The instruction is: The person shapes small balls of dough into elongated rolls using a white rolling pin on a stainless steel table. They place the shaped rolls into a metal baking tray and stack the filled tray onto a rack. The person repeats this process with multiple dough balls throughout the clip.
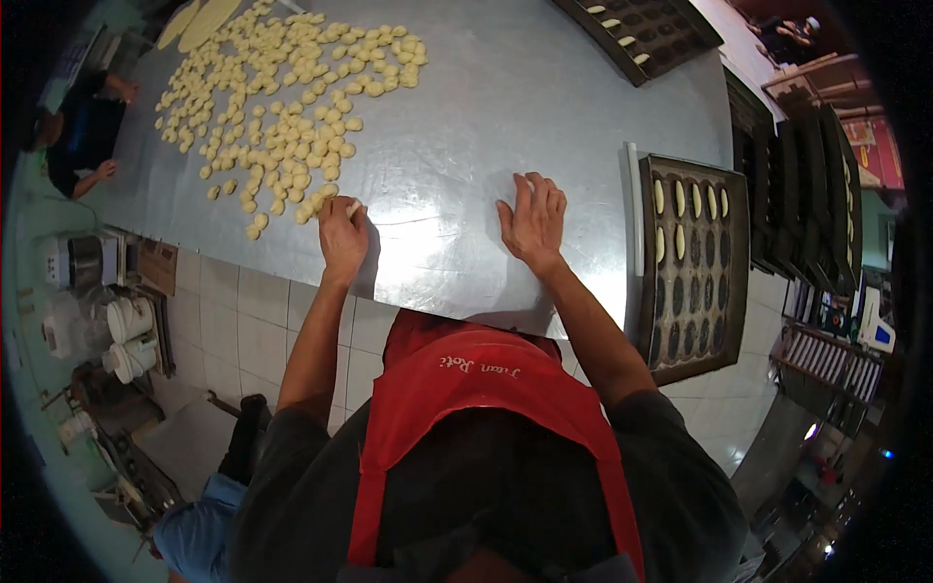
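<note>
At far left, a co-worker [89,131] in dark clothing is at the edge of a grey metal worktop [466,107], above some white buckets [130,340] that stand lower down. Two flat dough sheets [206,25] lie in the worktop's far left corner. Next comes a broad scatter of small, pale yellow dough balls [296,141], crowded together and thinning toward the near edge.

At the scatter's near right end is the wearer's left hand [342,238], fingers curled narrow, beside the last dough balls. A pale bit shows by the thumb; it may be dough, but I cannot tell whether the hand grips it. To the right, well apart, the right hand [533,219] is low over the worktop with fingers loosely spread and nothing visible in it.

Farther right, a white rod [635,209] runs beside a dark tray [646,355] of oval wells. Slim pale rolls [680,198] fill its far row and part of the second. A far tray [671,53] at upper right also holds a few.

The step in hand appears to be taking a dough ball for shaping. The next move seems to call for a light pinch, then the right palm flat on the dough to roll it.
</note>
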The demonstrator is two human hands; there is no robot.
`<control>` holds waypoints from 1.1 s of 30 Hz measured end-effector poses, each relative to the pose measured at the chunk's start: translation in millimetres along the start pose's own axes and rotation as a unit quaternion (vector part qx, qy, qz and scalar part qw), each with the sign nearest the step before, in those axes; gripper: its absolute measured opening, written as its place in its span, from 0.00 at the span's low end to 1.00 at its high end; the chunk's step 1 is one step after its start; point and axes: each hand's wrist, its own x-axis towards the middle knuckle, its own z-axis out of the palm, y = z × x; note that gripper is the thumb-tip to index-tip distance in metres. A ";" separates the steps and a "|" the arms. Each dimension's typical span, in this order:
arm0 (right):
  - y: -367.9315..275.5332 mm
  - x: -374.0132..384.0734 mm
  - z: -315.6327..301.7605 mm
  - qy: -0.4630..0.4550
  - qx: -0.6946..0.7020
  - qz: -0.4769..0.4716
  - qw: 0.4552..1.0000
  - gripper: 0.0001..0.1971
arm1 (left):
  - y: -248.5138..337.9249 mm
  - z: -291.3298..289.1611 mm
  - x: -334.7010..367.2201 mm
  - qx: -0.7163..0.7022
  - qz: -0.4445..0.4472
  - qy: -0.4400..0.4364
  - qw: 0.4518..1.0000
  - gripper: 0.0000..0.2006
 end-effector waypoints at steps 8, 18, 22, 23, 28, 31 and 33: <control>32.2 -93.3 -14.3 0.071 0.178 -0.035 0.981 0.19 | 61.9 1.3 -18.9 -0.165 -0.064 -0.045 0.983 0.22; 204.5 -89.7 -176.7 0.476 0.297 0.259 0.786 0.20 | 173.3 59.4 -38.2 -0.315 -0.059 -0.178 0.930 0.17; 300.8 -144.2 -155.0 0.330 0.017 0.390 0.859 0.23 | 200.0 75.4 -32.0 -0.345 -0.061 -0.206 0.914 0.17; 319.8 -162.9 -140.7 0.193 -0.028 0.435 0.879 0.22 | 203.5 81.7 -31.3 -0.341 -0.055 -0.215 0.913 0.17; 209.5 -106.1 -96.4 0.250 0.244 0.249 0.903 0.20 | 244.9 106.5 -39.1 -0.333 -0.055 -0.245 0.909 0.19; 162.1 -59.3 -61.9 0.212 -0.008 0.112 0.971 0.23 | 252.9 121.6 -32.5 -0.200 0.152 -0.186 0.950 0.19; 159.5 -39.6 -41.8 0.208 -0.070 0.164 0.962 0.25 | 235.7 123.9 -37.1 -0.058 0.330 -0.173 0.926 0.19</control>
